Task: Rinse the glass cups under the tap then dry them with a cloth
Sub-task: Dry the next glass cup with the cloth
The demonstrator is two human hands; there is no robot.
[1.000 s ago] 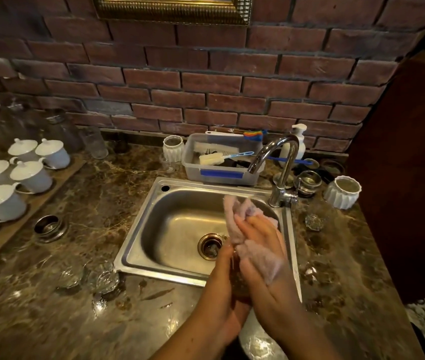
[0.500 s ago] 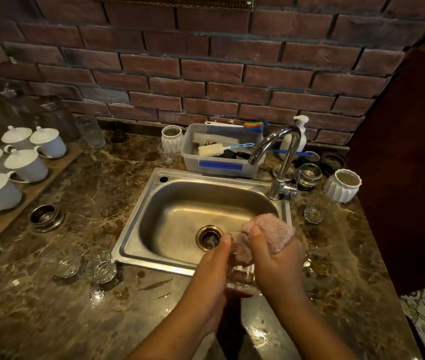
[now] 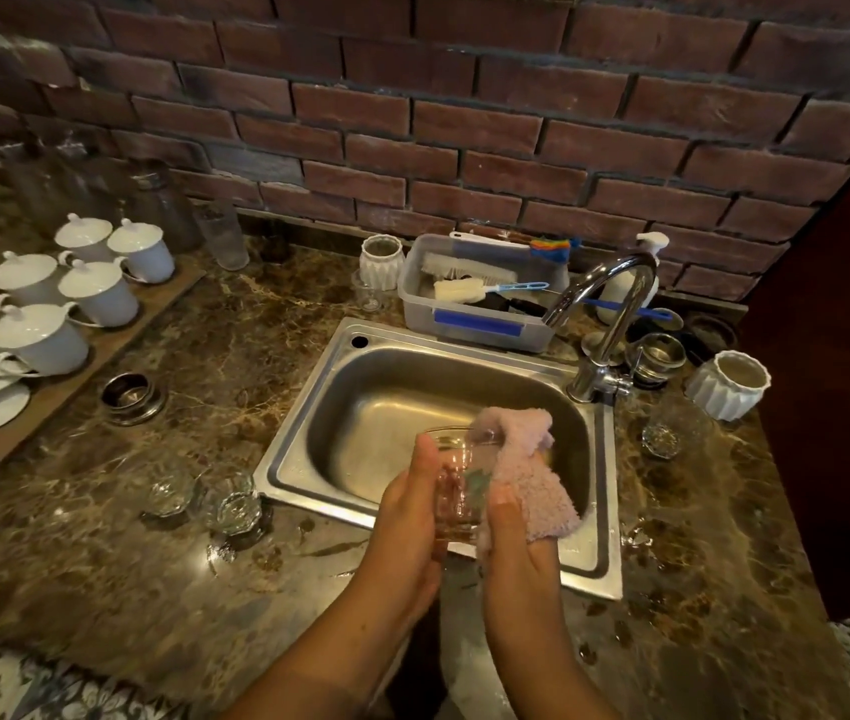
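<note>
A clear glass cup (image 3: 456,480) is held upright over the front edge of the steel sink (image 3: 308,413). My left hand (image 3: 407,517) grips its left side. My right hand (image 3: 513,548) holds a pink fluffy cloth (image 3: 532,470) against the cup's right side, with part of the cloth draped over the rim. Two more glass cups (image 3: 228,501) stand on the counter left of the sink, and one glass cup (image 3: 664,433) stands to the right. The chrome tap (image 3: 604,314) rises at the sink's back right; no water is visible running.
A grey plastic tub (image 3: 474,319) of brushes sits behind the sink. White lidded cups (image 3: 43,335) stand on a wooden board at the left. A small metal bowl (image 3: 131,397), white ribbed pots (image 3: 727,384) and a soap dispenser (image 3: 625,283) also stand on the marble counter.
The cup has come upright and become more visible. The cloth has shifted from bunched at the cup's top to its right side, and my view has tilted downward.
</note>
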